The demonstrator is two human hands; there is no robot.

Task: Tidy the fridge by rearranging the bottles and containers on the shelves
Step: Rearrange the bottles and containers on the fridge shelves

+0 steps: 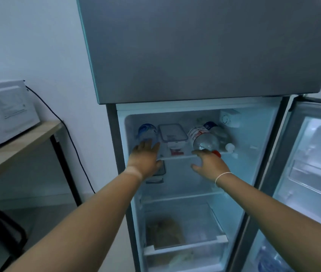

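Observation:
The fridge's lower compartment stands open. On its top shelf lie a blue-labelled bottle at the left, a clear lidded container in the middle, and a red-capped bottle on its side at the right, with another white-capped bottle behind it. My left hand reaches flat toward the blue-labelled bottle, fingers apart, holding nothing. My right hand hovers open just under the neck of the red-capped bottle, at the shelf's front edge. A dark container on the shelf below is partly hidden by my left hand.
The fridge door hangs open at the right with a water bottle in its lower rack. A crisper drawer holds vegetables at the bottom. A white microwave sits on a wooden table at the left, its black cable trailing down.

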